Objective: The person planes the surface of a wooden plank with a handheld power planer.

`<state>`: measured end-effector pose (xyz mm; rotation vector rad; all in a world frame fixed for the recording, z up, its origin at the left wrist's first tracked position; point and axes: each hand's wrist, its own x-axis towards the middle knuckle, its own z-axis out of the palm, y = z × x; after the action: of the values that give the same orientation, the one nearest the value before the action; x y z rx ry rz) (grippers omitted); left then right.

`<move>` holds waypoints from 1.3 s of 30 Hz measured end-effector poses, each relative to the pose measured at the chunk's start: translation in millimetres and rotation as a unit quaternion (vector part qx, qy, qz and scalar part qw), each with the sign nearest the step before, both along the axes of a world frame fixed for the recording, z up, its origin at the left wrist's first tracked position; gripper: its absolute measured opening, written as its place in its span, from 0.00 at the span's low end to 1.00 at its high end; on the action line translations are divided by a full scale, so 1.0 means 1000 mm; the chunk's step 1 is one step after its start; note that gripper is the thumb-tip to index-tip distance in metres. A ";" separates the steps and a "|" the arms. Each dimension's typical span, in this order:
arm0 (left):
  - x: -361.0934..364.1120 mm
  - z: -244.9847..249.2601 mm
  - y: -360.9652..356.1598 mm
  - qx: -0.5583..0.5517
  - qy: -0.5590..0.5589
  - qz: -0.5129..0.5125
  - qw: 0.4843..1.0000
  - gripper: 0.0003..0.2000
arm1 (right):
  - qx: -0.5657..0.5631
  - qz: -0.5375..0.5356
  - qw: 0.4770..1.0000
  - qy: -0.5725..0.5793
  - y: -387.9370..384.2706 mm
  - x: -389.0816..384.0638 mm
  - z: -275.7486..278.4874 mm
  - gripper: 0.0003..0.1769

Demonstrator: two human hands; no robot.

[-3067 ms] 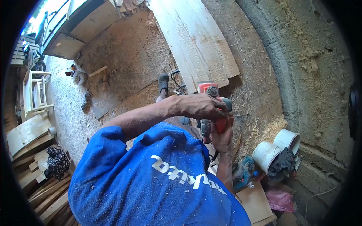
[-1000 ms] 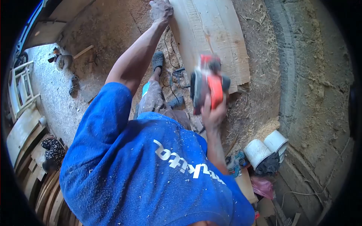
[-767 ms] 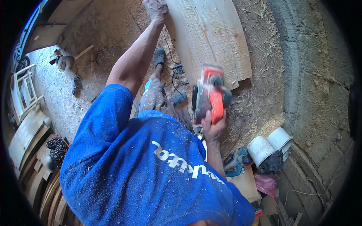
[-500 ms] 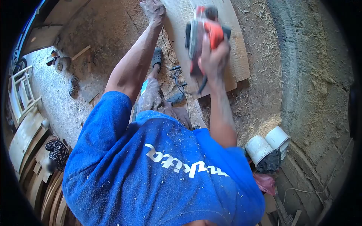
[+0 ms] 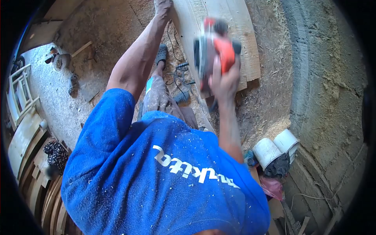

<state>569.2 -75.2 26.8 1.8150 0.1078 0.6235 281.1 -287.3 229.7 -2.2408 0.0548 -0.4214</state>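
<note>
My right hand (image 5: pixel 226 80) is closed around the orange-red handle of an electric planer (image 5: pixel 213 51), which has a dark round front knob and is blurred by motion. The planer lies on a wide pale wooden board (image 5: pixel 250 58) near its close end. At the top edge of the view, my left hand (image 5: pixel 162 6) is beside the board's left edge. Its fingers are cut off by the frame, so I cannot see whether they touch the wood.
Wood shavings (image 5: pixel 270 58) litter the ground beside the board. A dark cord (image 5: pixel 180 74) lies near my clog (image 5: pixel 161 53). White buckets (image 5: pixel 268 152) stand at the lower right by a pink plastic bag (image 5: pixel 271 187). Curved wooden pieces (image 5: pixel 29 145) are stacked at the left.
The planer and my right hand have moved a little toward me along the board and slightly right. My left hand has shifted up, partly out of the frame.
</note>
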 end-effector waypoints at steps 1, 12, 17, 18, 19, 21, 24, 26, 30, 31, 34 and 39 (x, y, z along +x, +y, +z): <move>-0.003 0.007 0.000 -0.052 0.003 -0.023 0.998 0.26 | -0.002 -0.024 0.998 0.066 -0.001 -0.044 0.005 0.20; -0.021 0.044 -0.018 -0.383 0.006 -0.155 0.911 0.22 | 0.079 -0.043 0.972 0.215 0.004 -0.106 0.012 0.19; -0.027 0.044 -0.020 -0.364 0.025 -0.120 0.923 0.25 | 0.028 -0.011 0.998 0.054 0.014 0.045 0.007 0.22; -0.028 0.046 -0.020 -0.362 0.033 -0.118 0.924 0.25 | 0.039 0.011 0.999 0.008 0.013 0.079 -0.007 0.21; -0.025 0.047 -0.020 -0.361 0.037 -0.116 0.925 0.26 | 0.000 0.017 0.998 -0.068 0.015 0.115 -0.012 0.19; -0.019 0.049 -0.020 -0.321 0.045 -0.093 0.941 0.26 | 0.113 0.067 0.986 -0.102 0.028 0.180 -0.005 0.18; -0.020 0.041 -0.015 -0.192 0.079 -0.025 0.978 0.28 | -0.002 -0.015 1.000 -0.014 0.035 0.253 -0.004 0.20; -0.020 0.033 -0.013 -0.100 0.102 0.017 0.990 0.30 | 0.046 -0.055 0.995 0.075 0.043 0.268 0.010 0.22; -0.033 0.041 -0.017 -0.112 0.110 0.005 0.988 0.30 | 0.100 0.070 0.988 -0.098 0.031 0.205 -0.007 0.19; -0.037 0.040 -0.018 -0.141 0.109 -0.007 0.984 0.30 | -0.038 0.058 0.996 -0.060 0.019 0.165 -0.012 0.14; -0.053 0.049 -0.017 -0.223 0.103 -0.039 0.969 0.29 | -0.019 0.068 0.991 -0.111 0.009 0.036 -0.016 0.20; -0.054 0.058 -0.014 -0.349 0.080 -0.096 0.929 0.28 | 0.019 -0.004 0.977 0.211 0.010 -0.169 0.010 0.22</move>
<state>514.9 -89.5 84.4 1.1580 0.2280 0.2418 112.0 -277.2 240.0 -2.2564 0.2922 0.0574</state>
